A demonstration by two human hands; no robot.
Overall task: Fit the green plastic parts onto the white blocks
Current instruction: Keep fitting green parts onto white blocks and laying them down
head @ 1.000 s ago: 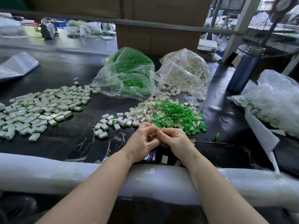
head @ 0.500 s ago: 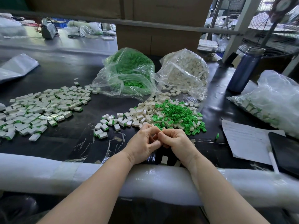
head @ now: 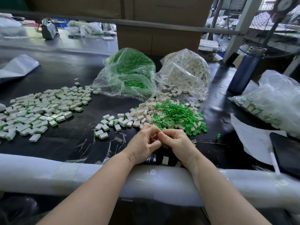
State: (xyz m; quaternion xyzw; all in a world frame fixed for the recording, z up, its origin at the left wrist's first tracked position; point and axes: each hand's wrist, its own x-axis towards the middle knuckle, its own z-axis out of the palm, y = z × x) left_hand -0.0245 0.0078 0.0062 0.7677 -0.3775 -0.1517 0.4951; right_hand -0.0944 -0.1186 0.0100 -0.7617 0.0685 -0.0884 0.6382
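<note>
Black surface (head: 65,143) is carrying everything, its near edge padded with a white foam roll (head: 48,172). Two clear bags are slumping at the back: one of green plastic parts (head: 129,70), one of white blocks (head: 186,73). A third bag (head: 276,101), at the far right, is holding what look like finished pieces. At the left, a wide scatter of fitted blocks (head: 37,109) is lying flat, green edges showing. Just beyond the hands, a mixed heap is sitting: loose white blocks (head: 146,112) on its left, loose green parts (head: 180,116) on its right, the two touching and mingling.

Left hand (head: 144,143) and right hand (head: 178,142) are meeting fingertip to fingertip, fingers curled in as if pinching something small between them. What they are gripping is hidden; I cannot tell whether it is a block, a green part or both. Probably a press-fit is underway.

Handling judgement: both pieces are looking light, rigid, moulded plastic, smooth enough to slip or flick away under a careless squeeze. The green parts seem thin and open-framed, so likely best taken by their outer edges; the block by its broad flat faces, leaving its open end free. One stray green part (head: 218,136) is lying alone, right of the hands.
</note>
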